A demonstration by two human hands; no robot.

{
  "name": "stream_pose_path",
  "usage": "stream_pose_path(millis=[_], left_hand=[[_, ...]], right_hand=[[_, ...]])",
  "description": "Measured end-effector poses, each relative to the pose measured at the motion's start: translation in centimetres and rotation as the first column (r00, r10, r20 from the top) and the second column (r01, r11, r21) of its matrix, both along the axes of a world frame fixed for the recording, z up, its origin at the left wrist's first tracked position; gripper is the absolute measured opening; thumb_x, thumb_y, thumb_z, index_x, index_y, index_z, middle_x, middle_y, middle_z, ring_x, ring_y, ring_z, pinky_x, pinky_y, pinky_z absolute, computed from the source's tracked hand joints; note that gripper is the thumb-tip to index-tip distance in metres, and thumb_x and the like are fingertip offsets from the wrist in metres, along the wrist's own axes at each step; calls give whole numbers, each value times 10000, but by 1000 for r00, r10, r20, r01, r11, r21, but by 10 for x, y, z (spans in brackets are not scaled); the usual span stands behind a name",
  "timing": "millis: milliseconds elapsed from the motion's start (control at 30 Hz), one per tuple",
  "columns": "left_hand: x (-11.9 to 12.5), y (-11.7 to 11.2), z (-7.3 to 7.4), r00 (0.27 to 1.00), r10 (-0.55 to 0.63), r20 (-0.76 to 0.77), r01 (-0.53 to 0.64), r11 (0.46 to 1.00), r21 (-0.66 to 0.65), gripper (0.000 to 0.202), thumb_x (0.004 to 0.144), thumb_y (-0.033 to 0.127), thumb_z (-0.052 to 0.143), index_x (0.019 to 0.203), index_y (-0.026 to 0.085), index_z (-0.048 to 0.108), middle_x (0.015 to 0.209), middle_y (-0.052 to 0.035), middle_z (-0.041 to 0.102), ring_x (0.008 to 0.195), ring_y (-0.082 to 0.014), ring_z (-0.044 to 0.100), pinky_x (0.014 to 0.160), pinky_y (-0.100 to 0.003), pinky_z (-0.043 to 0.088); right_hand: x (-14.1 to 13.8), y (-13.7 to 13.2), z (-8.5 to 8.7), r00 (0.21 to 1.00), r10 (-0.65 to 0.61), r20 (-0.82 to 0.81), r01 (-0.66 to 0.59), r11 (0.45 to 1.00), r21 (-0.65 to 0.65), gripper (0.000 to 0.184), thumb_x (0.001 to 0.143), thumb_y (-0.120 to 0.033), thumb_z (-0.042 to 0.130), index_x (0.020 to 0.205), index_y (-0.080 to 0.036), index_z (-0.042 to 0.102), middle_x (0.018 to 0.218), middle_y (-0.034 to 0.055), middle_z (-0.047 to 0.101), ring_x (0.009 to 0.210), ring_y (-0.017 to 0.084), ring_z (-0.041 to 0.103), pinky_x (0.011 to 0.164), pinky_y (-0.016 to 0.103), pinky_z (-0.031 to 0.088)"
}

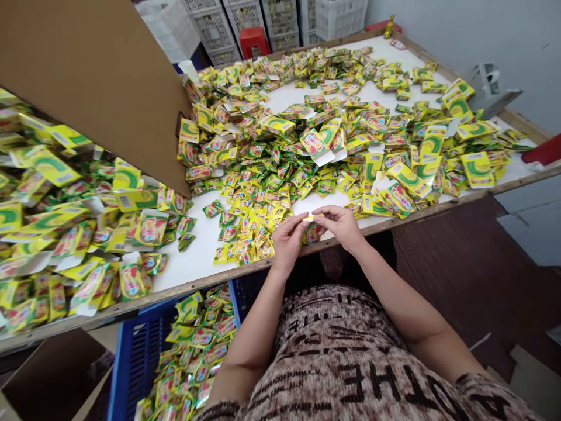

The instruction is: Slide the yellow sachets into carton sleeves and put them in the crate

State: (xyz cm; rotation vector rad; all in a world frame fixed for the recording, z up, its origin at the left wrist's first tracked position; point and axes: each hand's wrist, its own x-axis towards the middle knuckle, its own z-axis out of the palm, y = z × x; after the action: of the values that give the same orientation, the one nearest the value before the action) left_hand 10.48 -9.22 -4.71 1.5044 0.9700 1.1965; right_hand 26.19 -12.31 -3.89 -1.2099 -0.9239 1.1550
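My left hand [288,238] and my right hand [340,224] meet at the near edge of the white table [197,257], fingers pinched together on a small yellow packet [310,218] held between them. Just behind and under the hands lies a heap of small yellow-green sachets [254,204]. Flat yellow-green carton boxes [403,178] lie scattered to the right of the hands.
A big brown cardboard flap [96,76] rises at the upper left. More boxes and sachets [65,234] cover the left of the table. A blue crate [140,356] holding sachets sits below the table edge. White crates [280,17] and a red stool [254,41] stand behind.
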Motion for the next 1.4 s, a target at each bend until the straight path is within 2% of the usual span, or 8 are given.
stream_pose_path(millis=[167, 267, 400, 667, 867, 1067, 1200, 1400], left_hand=[[2, 4, 1, 994, 6, -113, 11, 989, 147, 181, 848, 347, 687, 956, 214, 745, 882, -42, 728, 787, -146, 658, 746, -274, 534], [0, 8, -1, 986, 13, -167, 42, 947, 319, 119, 826, 329, 719, 875, 224, 743, 867, -46, 728, 833, -167, 670, 803, -314, 545], [-5, 12, -5, 981, -38, -193, 110, 919, 378, 168, 793, 349, 756, 923, 242, 754, 924, -56, 752, 869, -185, 700, 820, -335, 565], [-12, 15, -8, 984, -135, -120, 166, 937, 307, 200, 810, 261, 743, 1008, 281, 762, 986, -50, 762, 924, -186, 704, 884, -346, 549], [-2, 18, -2, 991, -127, -42, 131, 986, 102, 166, 866, 304, 670, 982, 234, 766, 921, -66, 731, 854, -173, 673, 754, -295, 533], [-2, 21, -1, 983, -169, -69, 177, 973, 151, 215, 885, 269, 642, 1065, 253, 759, 974, -62, 743, 883, -167, 678, 800, -296, 529], [-6, 24, -5, 988, -142, -68, 151, 976, 157, 228, 885, 259, 647, 1088, 241, 750, 996, -65, 750, 890, -157, 686, 797, -280, 536], [-6, 22, -5, 980, -198, -8, 197, 969, 151, 201, 891, 233, 645, 1061, 227, 752, 976, -61, 761, 886, -147, 697, 813, -278, 544]], right_hand=[[-2, -1, -6, 999, -38, 15, 37, 997, 65, 298, 727, -439, 794, 850, -174, 735, 737, 9, 688, 537, 114, 628, 499, 249, 551], [1, -6, -6, 1000, -16, -1, 16, 995, 101, 286, 737, -442, 786, 865, -189, 750, 896, 30, 686, 619, 119, 656, 573, 281, 604], [7, -9, -6, 1000, 22, 13, -23, 994, 108, 283, 742, -439, 786, 885, -197, 757, 945, 30, 666, 631, 116, 658, 601, 297, 621], [2, -5, -4, 994, -33, 108, 19, 992, 128, 239, 757, -413, 776, 860, -200, 737, 966, 47, 674, 664, 136, 657, 579, 303, 602], [8, 13, 7, 983, -26, 180, 27, 1000, -2, 329, 635, -453, 851, 723, -181, 689, 663, 17, 656, 531, 147, 601, 475, 300, 543], [7, 18, 5, 962, -63, 265, 63, 998, 9, 248, 703, -401, 803, 725, -193, 672, 681, 28, 661, 589, 173, 627, 535, 329, 552], [5, 21, 3, 908, -101, 406, 60, 992, 113, 170, 762, -335, 754, 727, -196, 661, 726, 25, 658, 623, 156, 614, 569, 307, 529], [13, 15, 10, 826, -71, 559, -124, 945, 304, 92, 846, -280, 691, 788, -209, 685, 825, 53, 673, 781, 183, 641, 633, 314, 532]])
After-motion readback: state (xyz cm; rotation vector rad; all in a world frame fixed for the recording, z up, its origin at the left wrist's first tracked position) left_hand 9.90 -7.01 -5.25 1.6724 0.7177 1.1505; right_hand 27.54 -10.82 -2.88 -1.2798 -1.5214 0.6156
